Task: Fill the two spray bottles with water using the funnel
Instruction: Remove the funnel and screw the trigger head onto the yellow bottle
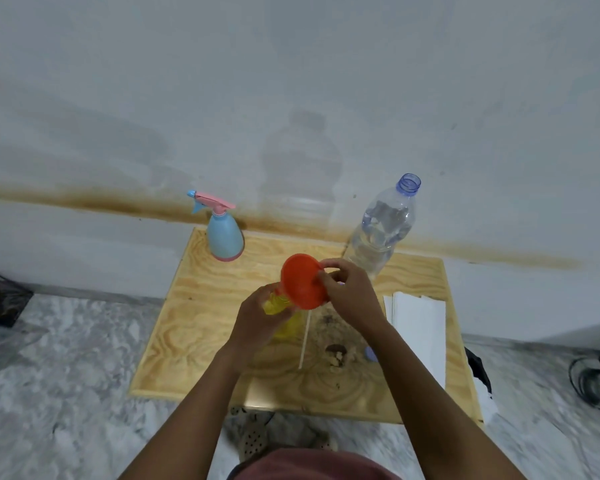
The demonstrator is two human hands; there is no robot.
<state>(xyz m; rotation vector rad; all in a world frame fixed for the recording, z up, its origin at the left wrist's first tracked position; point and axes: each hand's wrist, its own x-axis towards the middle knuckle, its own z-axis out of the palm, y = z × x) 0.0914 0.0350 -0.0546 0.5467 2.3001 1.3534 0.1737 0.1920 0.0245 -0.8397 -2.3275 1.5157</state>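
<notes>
A yellow spray bottle stands without its head near the middle of the wooden table, and my left hand grips its neck. An orange funnel sits tilted in the bottle's mouth, my right hand pinching its rim. A blue spray bottle with a pink trigger head stands at the far left corner. A clear water bottle, uncapped and partly full, stands at the back right. A thin white dip tube lies on the table by the yellow bottle.
White paper sheets lie on the table's right side. A small bluish cap rests near my right forearm, next to a dark stain. The wall is close behind the table. Cables lie on the floor at right.
</notes>
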